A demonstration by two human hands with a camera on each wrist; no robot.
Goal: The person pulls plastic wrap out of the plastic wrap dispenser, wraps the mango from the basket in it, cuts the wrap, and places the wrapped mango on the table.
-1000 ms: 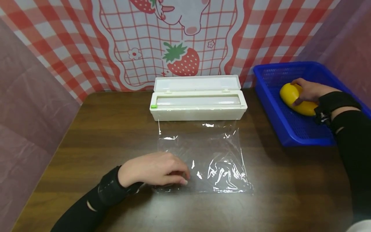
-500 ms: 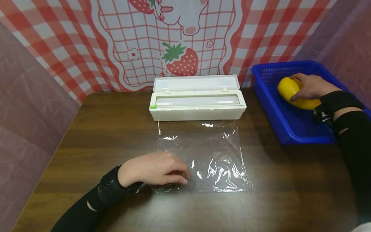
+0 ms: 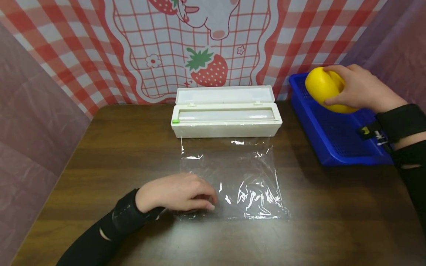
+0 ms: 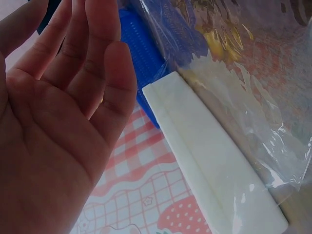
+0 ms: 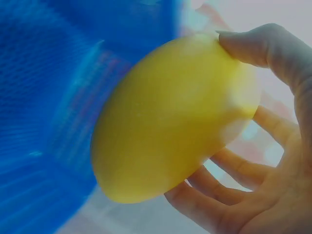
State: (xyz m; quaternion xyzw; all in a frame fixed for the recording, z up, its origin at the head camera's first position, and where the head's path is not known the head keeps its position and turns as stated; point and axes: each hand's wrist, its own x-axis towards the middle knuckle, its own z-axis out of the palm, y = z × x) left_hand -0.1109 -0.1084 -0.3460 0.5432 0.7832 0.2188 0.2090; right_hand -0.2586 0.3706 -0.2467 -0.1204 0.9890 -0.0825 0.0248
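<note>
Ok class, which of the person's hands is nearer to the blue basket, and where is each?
Right. The right hand is over the blue basket, gripping a yellow object; the left hand is farther off, at the near left part of the clear film.

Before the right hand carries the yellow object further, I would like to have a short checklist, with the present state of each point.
1. Grip of the right hand on the yellow object: ok, thumb and fingers curve round it.
2. Yellow object fully past the rim of the blue basket: not ok, it overlaps the basket in the head view.
3. Clear film spread before the white box: ok.
4. Film smooth: not ok, wrinkled at its near right part.
5. Left hand pressing the film down: cannot tell.
6. Film cut free from the box: cannot tell.
</note>
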